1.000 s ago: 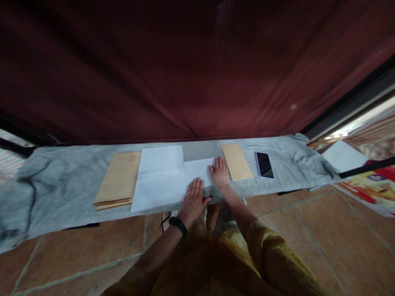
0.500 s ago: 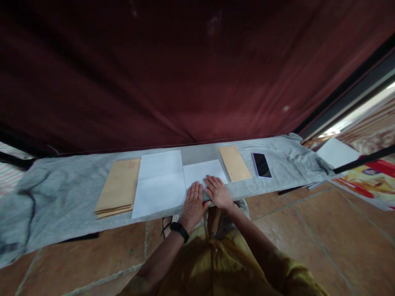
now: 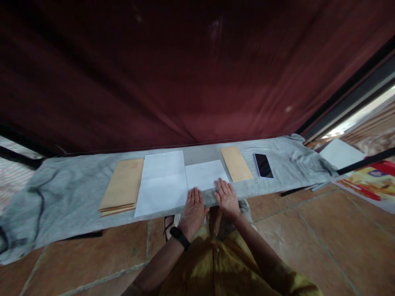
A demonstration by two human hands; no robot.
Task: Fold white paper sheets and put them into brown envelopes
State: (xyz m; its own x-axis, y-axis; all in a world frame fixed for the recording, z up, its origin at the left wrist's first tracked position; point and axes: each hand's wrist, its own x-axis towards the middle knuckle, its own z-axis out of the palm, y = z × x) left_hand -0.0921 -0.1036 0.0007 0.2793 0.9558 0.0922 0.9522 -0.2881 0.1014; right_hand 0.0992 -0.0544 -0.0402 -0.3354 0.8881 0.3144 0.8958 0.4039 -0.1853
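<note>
Pressing evenly along its near edge should steady the small white paper (image 3: pixel 206 173) on the bench (image 3: pixel 77 201), between large sheet (image 3: pixel 162 183) and lone envelope (image 3: pixel 237 164), so I rest my left hand (image 3: pixel 193 211), fingers together, and right hand (image 3: pixel 228 202), fingers slightly apart, flat there.

This looks like a home with a makeshift work spot, though that is not certain: a narrow counter (image 3: pixel 77 181) draped in soft grey fabric, dark red cloth (image 3: pixel 197 90) hanging behind it, reddish-brown floor tiles (image 3: pixel 120 246) with pale grout, and striped material (image 3: pixel 370 117) at far right.
</note>
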